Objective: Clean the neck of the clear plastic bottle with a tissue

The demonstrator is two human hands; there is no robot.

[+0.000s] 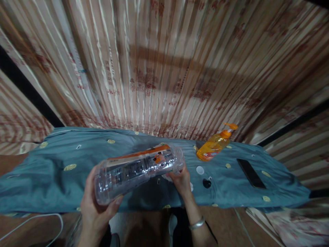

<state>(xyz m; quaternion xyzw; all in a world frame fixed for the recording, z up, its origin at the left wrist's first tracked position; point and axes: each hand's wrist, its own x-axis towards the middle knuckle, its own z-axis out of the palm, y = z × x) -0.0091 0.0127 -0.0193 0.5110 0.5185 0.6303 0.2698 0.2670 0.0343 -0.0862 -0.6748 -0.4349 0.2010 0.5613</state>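
Note:
A large clear plastic bottle (136,171) with an orange-edged label lies tilted in the air above the blue cloth (51,175). My left hand (96,206) cups its base, fingers wrapped round it. My right hand (181,180) is closed at the bottle's neck end, with something white partly hidden under the fingers. A small white cap (199,169) and a dark round object (206,183) lie on the cloth just right of that hand.
An orange pump bottle (214,145) of liquid stands tilted at the back right. A black phone (251,173) lies flat further right. Striped curtains (164,68) hang behind. A white cable (38,221) runs along the floor at lower left.

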